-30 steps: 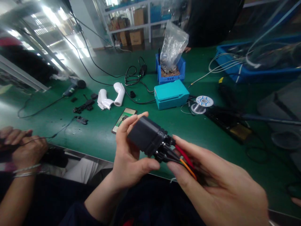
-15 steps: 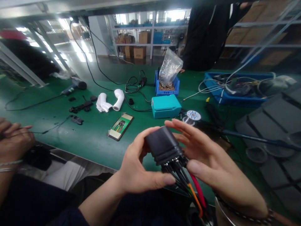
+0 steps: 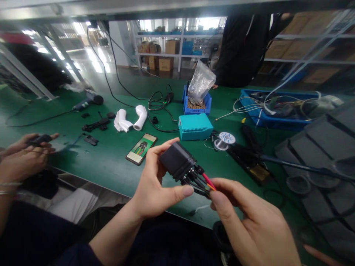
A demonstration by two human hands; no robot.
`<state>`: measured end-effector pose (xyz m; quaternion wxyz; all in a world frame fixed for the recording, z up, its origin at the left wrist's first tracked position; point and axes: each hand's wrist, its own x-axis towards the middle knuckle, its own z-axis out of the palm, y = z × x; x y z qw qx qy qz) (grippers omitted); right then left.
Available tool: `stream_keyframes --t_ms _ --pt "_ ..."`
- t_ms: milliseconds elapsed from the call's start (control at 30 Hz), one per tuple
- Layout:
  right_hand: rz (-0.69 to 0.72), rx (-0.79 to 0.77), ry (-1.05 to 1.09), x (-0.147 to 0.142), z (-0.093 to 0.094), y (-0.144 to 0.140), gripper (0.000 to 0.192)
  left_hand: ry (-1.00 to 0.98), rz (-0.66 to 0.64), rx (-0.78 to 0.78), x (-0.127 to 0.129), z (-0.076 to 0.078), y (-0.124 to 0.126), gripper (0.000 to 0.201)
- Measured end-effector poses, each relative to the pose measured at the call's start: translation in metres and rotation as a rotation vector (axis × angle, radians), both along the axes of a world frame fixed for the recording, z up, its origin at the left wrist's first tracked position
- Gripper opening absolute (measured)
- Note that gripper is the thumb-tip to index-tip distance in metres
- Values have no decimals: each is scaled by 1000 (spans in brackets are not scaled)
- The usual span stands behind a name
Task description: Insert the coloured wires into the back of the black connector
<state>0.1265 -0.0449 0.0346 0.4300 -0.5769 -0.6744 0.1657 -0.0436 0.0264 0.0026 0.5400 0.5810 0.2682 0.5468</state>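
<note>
My left hand (image 3: pixel 155 188) is wrapped round a black plastic connector (image 3: pixel 177 160), holding it above the near edge of the green table. Black, red and orange wires (image 3: pixel 203 183) come out of the connector's lower right end. My right hand (image 3: pixel 244 214) pinches this wire bundle between thumb and fingers, a short way from the connector. Further along, the bundle is hidden behind that hand. Just left of the connector lies a phone (image 3: pixel 141 149) with a picture of a wired black connector on its screen.
Behind the connector stand a teal box (image 3: pixel 195 126), a solder spool (image 3: pixel 226 140) and a blue bin (image 3: pixel 197 107) of small metal parts. White curved parts (image 3: pixel 140 117) lie left of these. A co-worker's hands (image 3: pixel 27 155) hold a dark part at left. Grey bins (image 3: pixel 318 162) stand at right.
My right hand has moved from beside the connector down onto its wires and closed on them. The connector has shifted slightly left and tilted. The co-worker's hands have risen into view with a dark part.
</note>
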Motion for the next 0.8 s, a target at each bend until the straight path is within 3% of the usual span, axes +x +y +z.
stream_keyframes --t_ms 100,167,233,300,400,500,667,800 --pt "106 -211 100 -5 7 0 19 4 -80 -58 -10 9 3 58" --pt "260 -460 264 -7 13 2 23 81 -58 -71 -16 17 4 46" --pt "361 -594 345 -9 17 5 24 181 -34 -49 -21 28 2 29" --pt "345 -510 272 -12 17 6 27 259 -2 35 -23 38 -4 20" --pt "260 -196 31 -19 9 3 31 376 98 243 -23 49 -16 16" --pt "220 13 -170 -25 -2 -4 30 463 148 372 -22 53 -23 16" --pt "223 104 -298 -26 -4 -8 33 428 79 349 -20 48 -17 20" --pt "286 176 -359 -27 -1 -7 34 350 -37 240 -19 41 -14 24"
